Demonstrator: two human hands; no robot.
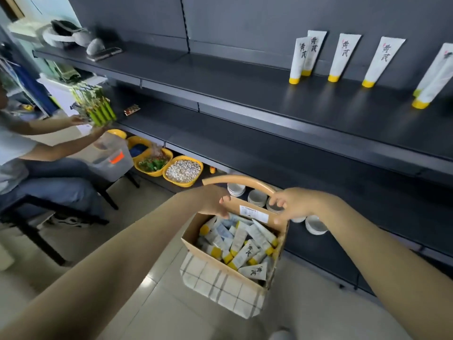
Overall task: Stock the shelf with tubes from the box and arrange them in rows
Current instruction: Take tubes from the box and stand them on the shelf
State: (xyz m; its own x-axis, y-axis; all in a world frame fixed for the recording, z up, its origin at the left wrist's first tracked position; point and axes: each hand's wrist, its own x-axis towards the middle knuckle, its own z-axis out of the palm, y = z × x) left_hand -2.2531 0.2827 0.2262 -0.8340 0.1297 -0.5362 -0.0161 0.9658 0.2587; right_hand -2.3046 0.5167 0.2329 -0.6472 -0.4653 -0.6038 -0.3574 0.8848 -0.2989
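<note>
A cardboard box (208, 244) full of white tubes with yellow caps (245, 251) stands in a basket lined with checked cloth (220, 288) on the floor. My left hand (215, 201) curls its fingers over the box's far left corner. My right hand (291, 204) grips the far rim of the box by the white label, right where the basket's tan handle (235, 179) comes down. Several matching tubes (343, 57) stand cap-down on the dark upper shelf (245, 89), leaning on the back panel at the right.
White bowls (257, 197) are stacked on the lowest shelf behind the basket. Yellow baskets (182, 171) of goods sit on the floor to the left. A seated person (29, 153) at the left holds green bottles (101, 111) over a clear bin. Headphones (66, 33) lie at the top left.
</note>
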